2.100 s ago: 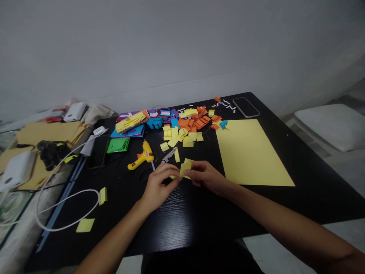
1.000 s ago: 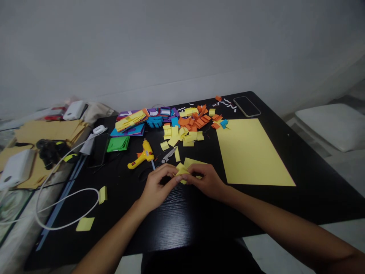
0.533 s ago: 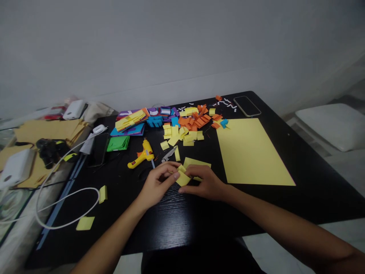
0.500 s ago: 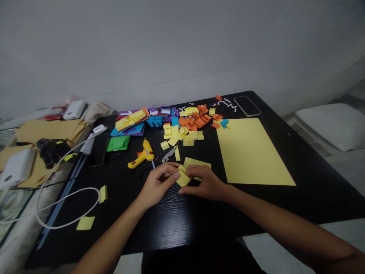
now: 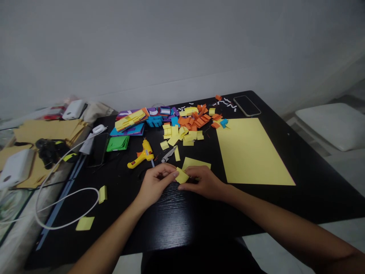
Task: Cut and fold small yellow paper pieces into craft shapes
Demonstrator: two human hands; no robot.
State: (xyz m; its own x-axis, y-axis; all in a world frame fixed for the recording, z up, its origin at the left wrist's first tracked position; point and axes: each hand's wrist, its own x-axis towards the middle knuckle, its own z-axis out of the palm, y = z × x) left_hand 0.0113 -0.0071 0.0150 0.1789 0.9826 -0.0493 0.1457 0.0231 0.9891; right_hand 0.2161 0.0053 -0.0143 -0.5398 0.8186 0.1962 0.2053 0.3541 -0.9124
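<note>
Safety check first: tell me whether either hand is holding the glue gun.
No, the glue gun lies on the black table, beyond the left hand.

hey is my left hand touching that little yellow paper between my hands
Touching. The head view shows the left hand with its thumb tip over the left edge of the little yellow paper.

From my feed, I see a plain grey wall behind a black table whose surface catches a pale patch of glare near the front edge. The light is dim. On the right sits a white seat; below the table I make out pale floor.
</note>
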